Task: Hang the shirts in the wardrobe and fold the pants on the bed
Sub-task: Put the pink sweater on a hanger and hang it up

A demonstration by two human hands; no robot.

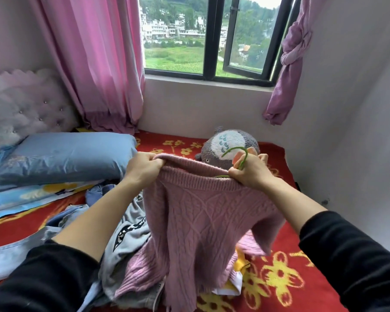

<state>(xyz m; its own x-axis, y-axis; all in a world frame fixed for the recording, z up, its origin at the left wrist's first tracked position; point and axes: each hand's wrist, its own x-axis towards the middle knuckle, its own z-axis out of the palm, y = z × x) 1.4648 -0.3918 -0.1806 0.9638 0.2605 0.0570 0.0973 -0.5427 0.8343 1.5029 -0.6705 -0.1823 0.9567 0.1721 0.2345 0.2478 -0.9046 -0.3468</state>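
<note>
The left hand (pixel 142 170) held one side of the upper edge of the pink sweater (pixel 203 212), its fingers curled tightly round the knit. The right hand (pixel 250 174) gripped the other side together with a green hanger (pixel 246 157), whose hook stood above the knuckles. The sweater hung over the bed (pixel 291 278), its lower part touching a pile of clothes (pixel 126 235).
</note>
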